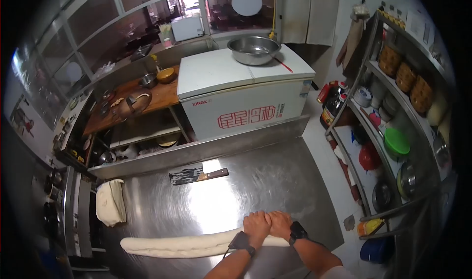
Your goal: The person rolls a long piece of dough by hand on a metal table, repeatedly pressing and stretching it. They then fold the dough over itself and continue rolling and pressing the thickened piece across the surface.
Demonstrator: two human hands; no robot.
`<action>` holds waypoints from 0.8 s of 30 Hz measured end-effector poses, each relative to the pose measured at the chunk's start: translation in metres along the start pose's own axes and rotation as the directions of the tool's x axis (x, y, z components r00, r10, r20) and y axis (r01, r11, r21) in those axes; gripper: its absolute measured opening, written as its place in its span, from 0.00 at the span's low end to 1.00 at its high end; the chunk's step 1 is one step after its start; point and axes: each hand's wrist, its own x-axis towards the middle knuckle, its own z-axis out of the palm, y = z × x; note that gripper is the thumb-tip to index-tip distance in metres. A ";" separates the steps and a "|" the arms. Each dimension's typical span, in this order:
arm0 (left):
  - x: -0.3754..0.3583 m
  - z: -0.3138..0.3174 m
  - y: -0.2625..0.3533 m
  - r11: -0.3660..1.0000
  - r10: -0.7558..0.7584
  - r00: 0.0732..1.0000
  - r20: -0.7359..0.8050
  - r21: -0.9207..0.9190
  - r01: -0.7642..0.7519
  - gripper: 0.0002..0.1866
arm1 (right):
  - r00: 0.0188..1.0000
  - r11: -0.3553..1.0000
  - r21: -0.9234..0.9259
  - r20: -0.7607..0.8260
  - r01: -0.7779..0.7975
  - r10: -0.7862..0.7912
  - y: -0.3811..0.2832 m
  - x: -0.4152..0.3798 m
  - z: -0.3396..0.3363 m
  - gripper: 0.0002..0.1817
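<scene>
A long roll of dough [179, 247] lies crosswise along the near side of the steel worktop [280, 180], with a creased seam running along it. My left hand [257, 226] and my right hand [280, 223] are side by side and touching, pressed down on the roll toward its right end. Both have their fingers curled in against the dough, and the fingertips are hidden. A strap with a dark device sits on each wrist. Beyond the roll, a cleaver [199, 176] with a wooden handle and a smeared blade lies flat. A thick folded slab of dough [110, 203] rests at the left edge.
A raised steel ledge [206, 156] borders the worktop's far side. Behind it stands a white chest freezer [246, 89] carrying a steel basin [254, 50]. Metal shelves [376, 168] with jars and bowls stand at right. A wooden counter [162, 93] holds bowls at back left.
</scene>
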 end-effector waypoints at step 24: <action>-0.061 -0.018 0.028 0.958 0.239 0.969 -0.069 -0.145 -0.247 0.05 | 0.989 0.987 -0.123 -0.099 0.101 -0.113 -0.012 -0.077 -0.021 0.06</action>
